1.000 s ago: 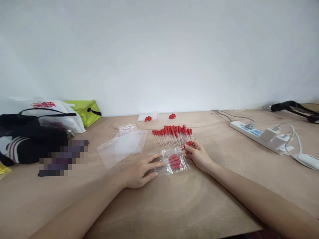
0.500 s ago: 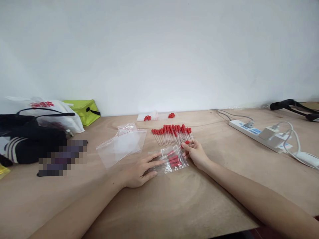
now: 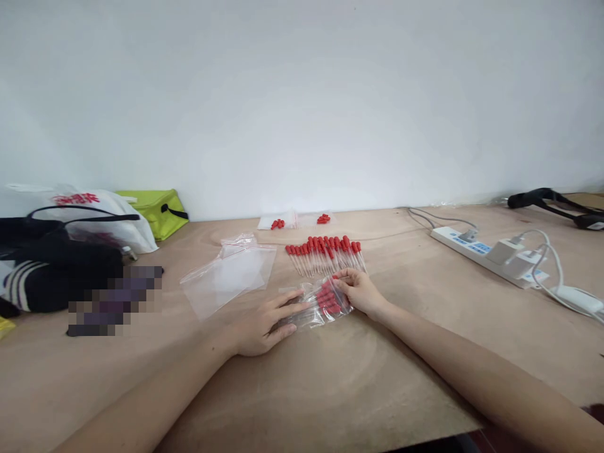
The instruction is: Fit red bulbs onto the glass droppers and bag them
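Observation:
A clear zip bag (image 3: 317, 319) lies on the wooden table with several red-topped droppers (image 3: 327, 298) in it. My left hand (image 3: 267, 324) rests on the bag's left part, fingers spread and pressing it down. At the bag's upper right, my right hand (image 3: 357, 290) pinches the red top of one dropper, partly hidden by the fingers. Just behind the bag, several more droppers with red tops (image 3: 325, 246) lie side by side in a row. Flat clear bags (image 3: 231, 280) overlap one another to the left of the row.
Two bags with small red pieces (image 3: 277, 224) (image 3: 323, 219) lie near the wall. On the right are a white power strip (image 3: 476, 251) with cables and a black strap-like object (image 3: 542, 198). A green bag (image 3: 155, 214), white bag (image 3: 127, 220) and dark items (image 3: 61, 270) sit left.
My right hand has moved slightly left and down, bringing the dropper's red top from beside the row to over the bag. My left hand has barely moved.

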`<state>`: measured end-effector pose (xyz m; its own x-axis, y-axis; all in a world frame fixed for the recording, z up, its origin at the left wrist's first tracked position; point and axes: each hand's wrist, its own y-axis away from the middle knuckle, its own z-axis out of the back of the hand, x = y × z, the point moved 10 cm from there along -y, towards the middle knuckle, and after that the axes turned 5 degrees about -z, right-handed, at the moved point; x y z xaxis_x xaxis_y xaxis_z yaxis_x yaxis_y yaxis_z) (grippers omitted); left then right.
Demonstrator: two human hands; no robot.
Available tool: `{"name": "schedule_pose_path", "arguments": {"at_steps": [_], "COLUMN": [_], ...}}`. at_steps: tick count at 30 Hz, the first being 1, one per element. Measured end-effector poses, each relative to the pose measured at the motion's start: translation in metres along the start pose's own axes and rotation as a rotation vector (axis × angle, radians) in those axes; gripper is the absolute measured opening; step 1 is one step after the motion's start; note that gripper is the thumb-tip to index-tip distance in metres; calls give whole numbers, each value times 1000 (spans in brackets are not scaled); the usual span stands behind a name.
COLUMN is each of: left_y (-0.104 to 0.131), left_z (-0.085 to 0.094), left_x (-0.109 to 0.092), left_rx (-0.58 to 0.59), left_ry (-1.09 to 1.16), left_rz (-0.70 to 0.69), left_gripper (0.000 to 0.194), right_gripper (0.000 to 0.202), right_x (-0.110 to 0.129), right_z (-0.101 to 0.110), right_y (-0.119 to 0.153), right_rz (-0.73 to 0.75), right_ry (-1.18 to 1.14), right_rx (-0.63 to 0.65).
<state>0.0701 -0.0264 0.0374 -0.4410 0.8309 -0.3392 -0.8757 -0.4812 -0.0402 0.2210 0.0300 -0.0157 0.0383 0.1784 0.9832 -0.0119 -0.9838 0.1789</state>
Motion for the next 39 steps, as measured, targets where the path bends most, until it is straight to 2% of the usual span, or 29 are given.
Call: {"name": "schedule_pose_path", "arguments": {"at_steps": [3,8,13,15,20,24,27,32,34,36,39], "left_y": [1,0,0,-1,-1,-1,-1,-2,-2,-3,-3], "left_z": [-1,-2,1,0,-2,-2,-1,-4,-6,-6,-5], "left_x": [1,1,-4,-4,-3,-6,-6,-1,-1,-1,-4], "left_rx": [-9,-4,3,16,29,3,-9,34,52,55,68], "left_ry": [11,12,-4,-22,-49,-26,-6,15,12,1,-9], "left_rz": [-11,-9,-31,-36,-39,-72,-82,-43,-33,-35,-41], "left_gripper": [43,43,45,46,46,44,44,43,43,43,43], "right_gripper": [16,19,26,28,41,48,34,4,9,25,32], "right_x": [1,8,10,9,6,4,1,-6,-10,-13,-9], "right_z": [1,9,-9,-12,2,10,3,-3,2,5,-4], "right_y": [-2,-2,3,3,-4,-7,-8,1,5,6,5], "right_rz": [-1,23,-19,-29,11,48,-17,-243,-335,-352,-212], "right_ry": [102,178,109,109,48,123,189,153,119,162,220], "right_rx": [19,-46,138,161,25,-75,14,241,264,259,293]}}
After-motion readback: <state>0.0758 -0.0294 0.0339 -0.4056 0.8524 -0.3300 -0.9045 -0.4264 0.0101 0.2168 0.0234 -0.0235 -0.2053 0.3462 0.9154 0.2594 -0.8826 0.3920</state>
